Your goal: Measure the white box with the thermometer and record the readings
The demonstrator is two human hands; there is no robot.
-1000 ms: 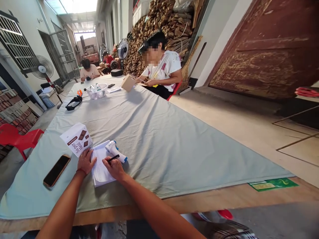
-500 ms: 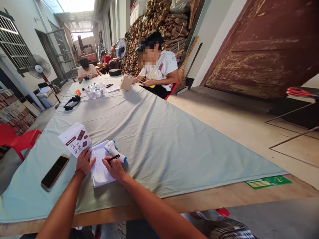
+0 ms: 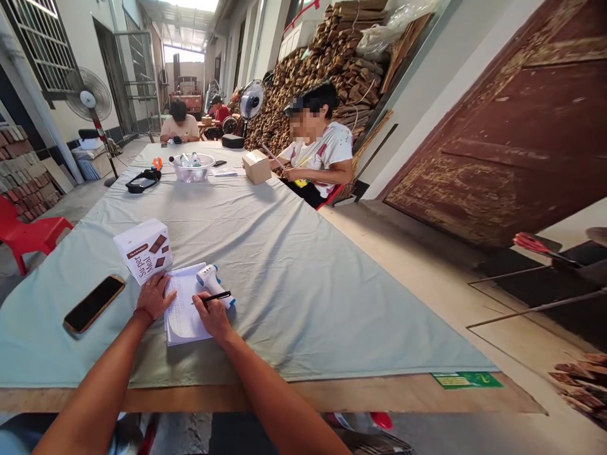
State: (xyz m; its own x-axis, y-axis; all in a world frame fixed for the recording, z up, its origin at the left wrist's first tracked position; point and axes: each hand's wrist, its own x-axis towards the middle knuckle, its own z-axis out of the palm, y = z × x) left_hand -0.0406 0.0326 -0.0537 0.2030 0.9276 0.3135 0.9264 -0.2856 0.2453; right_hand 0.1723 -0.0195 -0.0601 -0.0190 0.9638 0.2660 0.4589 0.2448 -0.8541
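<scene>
My right hand (image 3: 212, 317) is closed round a black pen (image 3: 213, 297), held over a stack of white paper (image 3: 184, 316) with lines of handwriting. The left hand (image 3: 155, 297) lies on the paper's left edge, fingers spread. Just beyond it stands a white box (image 3: 145, 249) printed "Su-per Meal" with brown squares. A white and blue infrared thermometer (image 3: 215, 284) lies on the right part of the paper, partly behind the pen and right hand. To the left of my left hand a smartphone (image 3: 95, 304) in a brown case rests on the cloth, its screen dark.
A pale green cloth (image 3: 332, 309) covers the table. Farther back are a clear basin (image 3: 192, 170) with bottles, a black strapped headset (image 3: 142, 181) and a cardboard box (image 3: 257, 167). A person (image 3: 317, 145) sits at the right side; others sit at the far end.
The camera view has turned, so the scene sits differently in the picture. Both hands stay at the paper, and the pen is still in my right hand, tilted a little flatter.
</scene>
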